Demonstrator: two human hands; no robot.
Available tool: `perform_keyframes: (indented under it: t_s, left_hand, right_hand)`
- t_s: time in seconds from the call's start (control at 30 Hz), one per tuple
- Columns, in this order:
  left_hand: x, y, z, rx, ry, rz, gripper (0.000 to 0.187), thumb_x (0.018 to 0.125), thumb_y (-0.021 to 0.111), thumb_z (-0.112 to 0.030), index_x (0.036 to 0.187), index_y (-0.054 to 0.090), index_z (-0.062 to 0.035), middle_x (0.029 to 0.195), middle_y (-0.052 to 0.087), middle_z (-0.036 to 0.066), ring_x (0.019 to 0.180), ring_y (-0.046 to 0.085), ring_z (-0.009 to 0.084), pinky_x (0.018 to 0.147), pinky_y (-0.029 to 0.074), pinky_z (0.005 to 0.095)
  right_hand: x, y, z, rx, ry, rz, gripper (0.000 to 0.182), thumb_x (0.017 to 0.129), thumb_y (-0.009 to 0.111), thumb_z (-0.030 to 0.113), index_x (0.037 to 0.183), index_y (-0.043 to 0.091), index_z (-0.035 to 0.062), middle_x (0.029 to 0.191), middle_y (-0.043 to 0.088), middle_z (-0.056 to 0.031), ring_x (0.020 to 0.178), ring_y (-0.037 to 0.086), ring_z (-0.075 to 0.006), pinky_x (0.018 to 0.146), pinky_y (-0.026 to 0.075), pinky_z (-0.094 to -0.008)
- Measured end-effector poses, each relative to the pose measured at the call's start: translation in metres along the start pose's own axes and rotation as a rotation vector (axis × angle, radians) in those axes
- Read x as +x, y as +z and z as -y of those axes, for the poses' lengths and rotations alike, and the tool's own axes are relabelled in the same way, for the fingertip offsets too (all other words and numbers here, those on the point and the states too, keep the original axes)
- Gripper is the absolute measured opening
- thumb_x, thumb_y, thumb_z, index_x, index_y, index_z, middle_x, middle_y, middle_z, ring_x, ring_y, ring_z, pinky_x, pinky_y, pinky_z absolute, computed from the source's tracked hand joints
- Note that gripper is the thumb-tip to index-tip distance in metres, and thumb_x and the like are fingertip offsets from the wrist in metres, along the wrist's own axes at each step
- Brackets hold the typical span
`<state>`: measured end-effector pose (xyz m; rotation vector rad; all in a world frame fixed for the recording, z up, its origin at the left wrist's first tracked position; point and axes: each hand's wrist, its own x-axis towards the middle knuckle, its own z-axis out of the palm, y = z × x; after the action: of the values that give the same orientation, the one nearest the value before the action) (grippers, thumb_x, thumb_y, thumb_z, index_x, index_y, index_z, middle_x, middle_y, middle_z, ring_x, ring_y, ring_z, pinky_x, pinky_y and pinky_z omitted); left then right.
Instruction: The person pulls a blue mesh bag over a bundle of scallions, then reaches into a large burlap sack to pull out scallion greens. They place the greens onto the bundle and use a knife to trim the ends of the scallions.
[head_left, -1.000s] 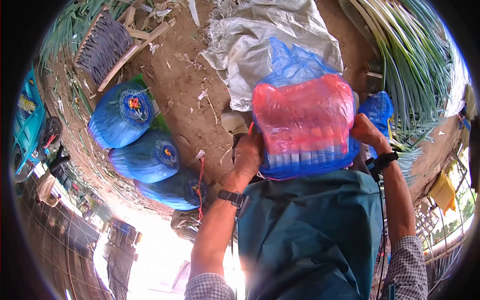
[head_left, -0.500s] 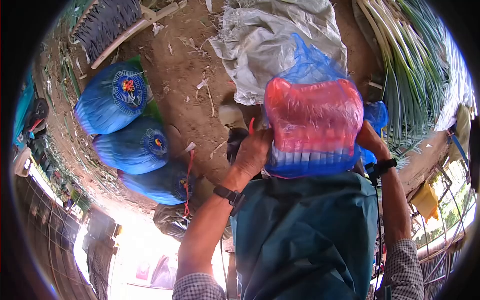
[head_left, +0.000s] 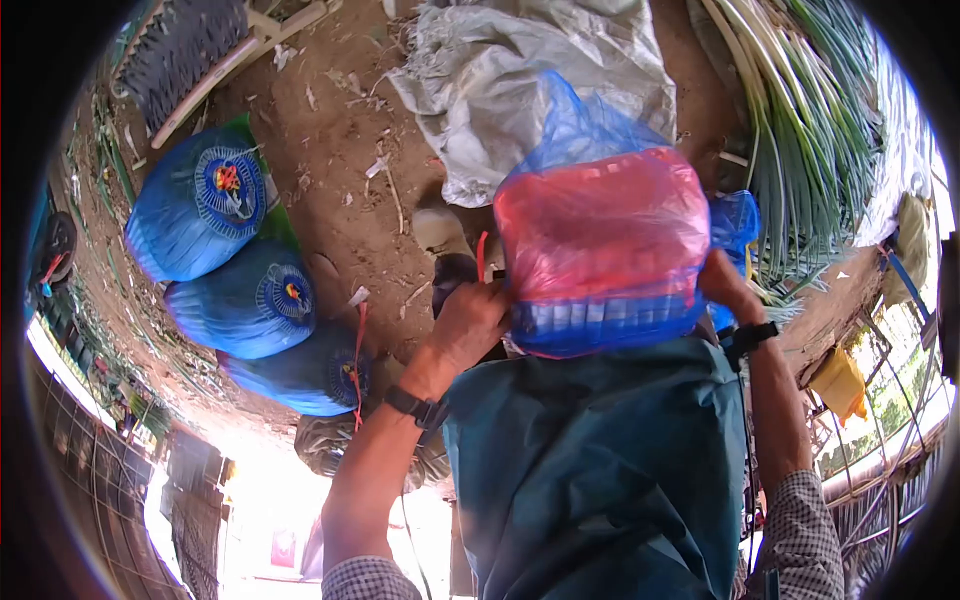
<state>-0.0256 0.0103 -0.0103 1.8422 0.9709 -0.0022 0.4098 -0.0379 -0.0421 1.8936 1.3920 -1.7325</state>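
Observation:
A bundle in red plastic (head_left: pixel 600 215), inside a thin blue bag (head_left: pixel 570 125), rests against the dark green apron (head_left: pixel 590 460) over my lap. Whitish pieces show through the bag's lower side; I cannot make out what they are. My left hand (head_left: pixel 472 322) is closed at the left side of the bag, with a narrow red strip (head_left: pixel 482 257) standing up beside its fingers. On the opposite side, my right hand (head_left: pixel 730 288) is pressed to the bag's edge, its fingertips hidden behind it. More blue plastic (head_left: pixel 733 218) lies just beyond that hand.
Several filled blue bags (head_left: pixel 195 205) with gathered ends lie on the left. Long leafy green stalks (head_left: pixel 805 150) are heaped at right. Ahead, a whitish woven sack (head_left: pixel 540 60) spreads over the dirt floor (head_left: pixel 330 150). A wooden-framed woven seat (head_left: pixel 190 60) stands at upper left.
The bundle and both hands have shifted slightly left in view, along with the whole scene. The bundle's face has turned a little, and the red plastic looks smoother. Both hands stay at its sides.

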Motion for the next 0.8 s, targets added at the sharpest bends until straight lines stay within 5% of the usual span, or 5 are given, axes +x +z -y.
perform_keyframes:
  t_s: [0.17,0.23,0.47,0.63,0.8]
  left_hand:
    - [0.026,0.0,-0.006,-0.204,-0.07,-0.129,0.023,0.077,0.063,0.0,0.1,0.065,-0.0024,0.1,0.066,0.018,0.092,0.063,0.0378,0.079,0.052,0.0412]
    - [0.032,0.007,-0.011,-0.328,-0.179,-0.197,0.026,0.078,0.062,0.002,0.103,0.065,-0.0029,0.101,0.066,0.018,0.093,0.065,0.0363,0.079,0.052,0.0394]
    - [0.032,0.028,-0.015,-0.361,-0.415,-0.279,0.03,0.082,0.059,0.001,0.111,0.064,-0.0068,0.092,0.068,0.017,0.087,0.068,0.0307,0.074,0.051,0.0376]
    - [0.015,0.036,-0.029,-0.403,-0.486,-0.3,0.024,0.082,0.056,-0.001,0.106,0.061,-0.0023,0.094,0.066,0.019,0.084,0.065,0.0316,0.073,0.05,0.0403]
    - [0.011,0.034,-0.024,-0.295,-0.446,-0.212,0.03,0.08,0.057,0.0,0.109,0.063,-0.0039,0.097,0.066,0.02,0.089,0.065,0.0386,0.075,0.051,0.0429]
  right_hand:
    - [-0.054,0.033,-0.008,0.012,-0.188,-0.024,0.016,0.08,0.063,0.007,0.094,0.071,0.0043,0.087,0.072,-0.0209,0.078,0.071,-0.0278,0.072,0.054,-0.0384]
    - [-0.057,0.035,-0.009,0.175,0.088,-0.011,0.019,0.078,0.06,0.005,0.095,0.07,0.0022,0.086,0.072,-0.0209,0.078,0.072,-0.0254,0.072,0.053,-0.0381]
    - [-0.025,0.008,-0.004,0.502,-0.023,-0.304,0.039,0.077,0.048,-0.003,0.11,0.069,-0.0021,0.091,0.074,-0.0087,0.08,0.065,-0.0127,0.073,0.052,-0.032]
    - [-0.022,-0.004,0.02,1.114,0.009,-0.266,0.025,0.081,0.048,-0.005,0.096,0.068,-0.0016,0.086,0.07,-0.0016,0.083,0.062,-0.0084,0.076,0.051,-0.0281]
    - [-0.081,0.039,-0.004,0.453,-0.1,0.003,0.025,0.077,0.047,-0.005,0.091,0.066,0.0006,0.077,0.068,-0.0137,0.078,0.065,-0.014,0.074,0.051,-0.0328]
